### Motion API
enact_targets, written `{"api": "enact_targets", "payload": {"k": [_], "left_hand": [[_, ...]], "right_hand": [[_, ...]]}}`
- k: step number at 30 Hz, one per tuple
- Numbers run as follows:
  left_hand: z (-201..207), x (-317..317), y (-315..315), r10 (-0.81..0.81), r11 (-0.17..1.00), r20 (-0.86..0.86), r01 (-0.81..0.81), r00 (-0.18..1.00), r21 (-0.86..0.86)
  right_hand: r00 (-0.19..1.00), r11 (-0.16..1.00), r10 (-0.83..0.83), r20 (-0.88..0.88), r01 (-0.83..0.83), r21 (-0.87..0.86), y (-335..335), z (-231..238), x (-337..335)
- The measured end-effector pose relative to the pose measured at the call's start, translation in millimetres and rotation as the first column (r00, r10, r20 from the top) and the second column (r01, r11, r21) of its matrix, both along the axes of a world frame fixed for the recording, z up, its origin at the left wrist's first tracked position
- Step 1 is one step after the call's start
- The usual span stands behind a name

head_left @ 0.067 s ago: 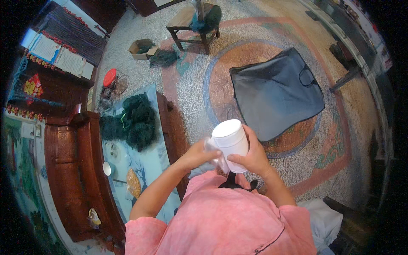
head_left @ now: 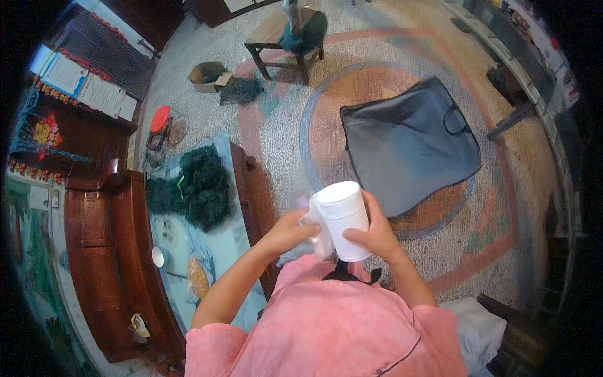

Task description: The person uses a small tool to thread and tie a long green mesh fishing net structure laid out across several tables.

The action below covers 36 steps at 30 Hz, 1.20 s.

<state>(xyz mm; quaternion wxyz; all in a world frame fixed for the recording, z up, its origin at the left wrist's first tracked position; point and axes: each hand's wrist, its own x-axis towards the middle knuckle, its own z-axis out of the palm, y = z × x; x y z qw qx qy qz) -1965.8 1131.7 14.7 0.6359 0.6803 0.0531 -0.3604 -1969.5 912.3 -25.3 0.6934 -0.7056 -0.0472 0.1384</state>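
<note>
A white cylindrical tub (head_left: pixel 347 229) with a white lid is held up in front of my pink shirt, tilted slightly. My right hand (head_left: pixel 380 234) wraps round its right side, thumb across the front. In my left hand (head_left: pixel 290 234) is a crumpled white cloth (head_left: pixel 321 235), pinched between thumb and fingers and lying against the tub's left side. Whether it is fabric or paper, I cannot tell. The fingers behind the tub are hidden.
To the left, a marble-patterned table (head_left: pixel 235 267) bears a dark green net bundle (head_left: pixel 204 188), a cup (head_left: pixel 161 256) and a yellowish packet (head_left: pixel 197 278). A grey fabric piece (head_left: pixel 411 147) lies on the floor ahead. Farther off stand a wooden chair (head_left: pixel 267 34) and an open carton (head_left: pixel 207 76).
The tub has dropped slightly in view. My left hand has shifted a little left and down, and the cloth shows more plainly beside the tub.
</note>
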Motion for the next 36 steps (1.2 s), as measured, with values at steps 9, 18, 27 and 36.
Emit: {"api": "enact_targets", "payload": {"k": [9,18,27,36], "left_hand": [[34,153,118,0.3,0.903,-0.088,-0.313,0.95,-0.295],[54,258,227,0.552,0.722,-0.017,-0.488,0.834,-0.49],[33,388,239,0.448,0.868,0.533,-0.493,0.718,-0.064],[39,567,90,-0.237,0.958,0.525,0.287,0.818,-0.015]], "right_hand": [[0.924,0.537,0.069,-0.376,0.283,0.794,38,-20,122],[0.903,0.649,0.09,-0.421,0.268,0.712,125,9,262],[0.915,0.48,0.228,-0.332,0.191,0.856,116,11,378],[0.889,0.364,0.353,-0.292,0.157,0.918,122,57,562]]}}
